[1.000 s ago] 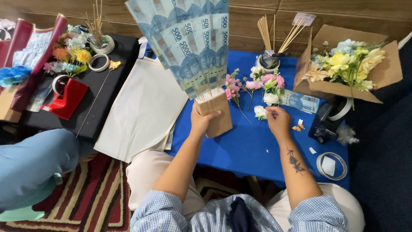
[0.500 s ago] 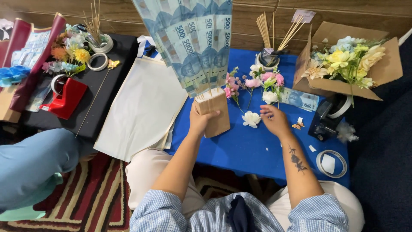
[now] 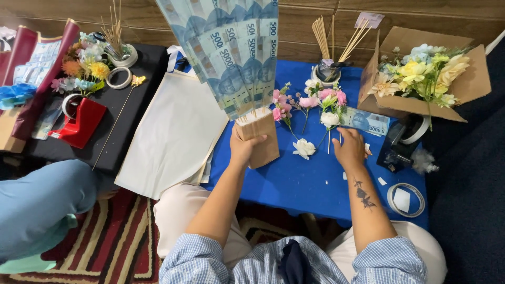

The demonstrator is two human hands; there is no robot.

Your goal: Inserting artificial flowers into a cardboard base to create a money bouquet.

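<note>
Blue table (image 3: pixel 294 184) on a striped rug, black side table (image 3: pixel 131 152) to the left with a red tape dispenser (image 3: pixel 79 129). Big fan of blue banknotes on sticks (image 3: pixel 231 52) stands upright, already set into a brown kraft-paper base (image 3: pixel 260 138). Left hand (image 3: pixel 243 147) is wrapped around that base, fingers curled tight, holding it up over the table's left part. White wrapping sheet (image 3: pixel 173 137) lies flat beside it, not yet wrapped around anything. Cardboard box (image 3: pixel 452 94) of yellow and cream artificial flowers sits far right, looks untouched. Pink artificial flower stems (image 3: pixel 307 102) lie loose on the table, none visibly in the fan. Right hand (image 3: pixel 350 150) rests palm down, fingers loosely spread, fingertips at a white flower stem (image 3: pixel 330 121); whether it pinches the stem, cannot tell. White rose head (image 3: pixel 304 148) lies apart between both hands. Judged: note fan done, flowers and wrapping left.
</note>
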